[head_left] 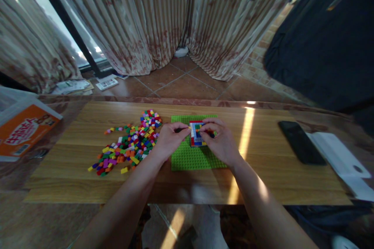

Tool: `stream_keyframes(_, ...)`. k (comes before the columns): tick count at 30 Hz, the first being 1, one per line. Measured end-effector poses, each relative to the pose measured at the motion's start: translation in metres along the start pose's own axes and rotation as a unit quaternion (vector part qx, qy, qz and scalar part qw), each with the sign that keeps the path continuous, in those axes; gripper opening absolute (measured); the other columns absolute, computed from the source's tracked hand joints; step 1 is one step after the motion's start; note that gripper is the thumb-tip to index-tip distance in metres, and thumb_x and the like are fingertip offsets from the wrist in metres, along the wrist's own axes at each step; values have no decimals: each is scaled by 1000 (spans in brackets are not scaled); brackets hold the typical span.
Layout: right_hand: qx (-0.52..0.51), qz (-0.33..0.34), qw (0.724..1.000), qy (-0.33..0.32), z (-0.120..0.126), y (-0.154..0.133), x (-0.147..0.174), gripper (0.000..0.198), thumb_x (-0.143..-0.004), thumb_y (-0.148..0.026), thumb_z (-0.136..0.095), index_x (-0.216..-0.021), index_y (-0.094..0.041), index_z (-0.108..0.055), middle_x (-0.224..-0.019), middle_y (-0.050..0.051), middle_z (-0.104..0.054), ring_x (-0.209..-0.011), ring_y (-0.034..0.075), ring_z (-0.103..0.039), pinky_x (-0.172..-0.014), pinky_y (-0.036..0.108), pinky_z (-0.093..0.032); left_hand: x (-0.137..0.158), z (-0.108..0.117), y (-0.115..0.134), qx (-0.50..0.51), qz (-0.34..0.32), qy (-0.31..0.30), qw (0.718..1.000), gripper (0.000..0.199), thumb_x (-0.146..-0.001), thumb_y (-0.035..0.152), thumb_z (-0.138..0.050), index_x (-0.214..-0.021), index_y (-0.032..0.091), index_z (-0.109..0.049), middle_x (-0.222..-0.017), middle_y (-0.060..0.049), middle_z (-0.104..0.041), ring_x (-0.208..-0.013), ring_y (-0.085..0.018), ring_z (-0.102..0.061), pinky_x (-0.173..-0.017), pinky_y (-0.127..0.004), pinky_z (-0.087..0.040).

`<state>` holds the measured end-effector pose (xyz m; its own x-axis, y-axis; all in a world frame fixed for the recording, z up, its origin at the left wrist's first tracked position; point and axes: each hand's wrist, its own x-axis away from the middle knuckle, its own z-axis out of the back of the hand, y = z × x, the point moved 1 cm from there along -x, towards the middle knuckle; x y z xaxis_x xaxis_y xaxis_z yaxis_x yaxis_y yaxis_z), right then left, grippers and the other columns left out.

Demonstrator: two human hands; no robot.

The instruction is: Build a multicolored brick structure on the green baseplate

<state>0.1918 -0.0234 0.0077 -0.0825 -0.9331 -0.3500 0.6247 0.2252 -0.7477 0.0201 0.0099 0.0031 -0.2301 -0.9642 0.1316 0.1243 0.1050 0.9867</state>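
Note:
A green studded baseplate [189, 159] lies on the wooden table. On its upper part stands a small build of toy bricks [193, 134], with red, white, blue and green showing. My left hand [172, 138] is at the build's left edge, thumb and forefinger pinched on a tiny yellow brick [189, 127]. From the right, my right hand [220, 140] reaches over the build. Its fingertips are drawn together at the build's middle, where a small orange piece shows. Whether they grip that piece or only touch it is hidden, and they cover the build's right side.
Many loose coloured bricks [131, 144] are spread left of the baseplate. A black phone [300, 142] and a white box [340, 153] lie at the table's right end. An orange-labelled plastic container [26, 126] stands at far left. Striped curtains [163, 19] hang beyond the table.

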Motion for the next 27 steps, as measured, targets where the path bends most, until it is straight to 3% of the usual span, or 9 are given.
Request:
stream_keyframes(14,22,35,999,-5,0,1,2,11,-80,-18,-62,-76,-24,-71,-105,6,-65,-101,23,-59,-94,46,-47,1,0,4,3,-11,-14,1000,17,-74,30,-66,-79,14,-72,-57,4,-55,-50,-8,-42,-50,-21,-31)
stream_keyframes(20,-10,36,999,30,1,-6,4,11,-84,-28,-64,-91,-26,-73,-110,7,-65,-104,23,-61,-94,46,-49,2,-2,5,5,-10,-16,1000,17,-75,26,-65,-83,13,-74,-57,4,-56,-51,-8,-43,-50,-21,-31)
stream_keyframes(27,-2,69,997,16,-7,-12,5,14,-88,-31,-62,-96,-28,-74,-112,7,-64,-108,23,-58,-97,47,-46,8,-5,13,41,-15,-54,998,16,-75,27,-67,-81,14,-74,-59,3,-60,-52,-8,-44,-54,-22,-35)
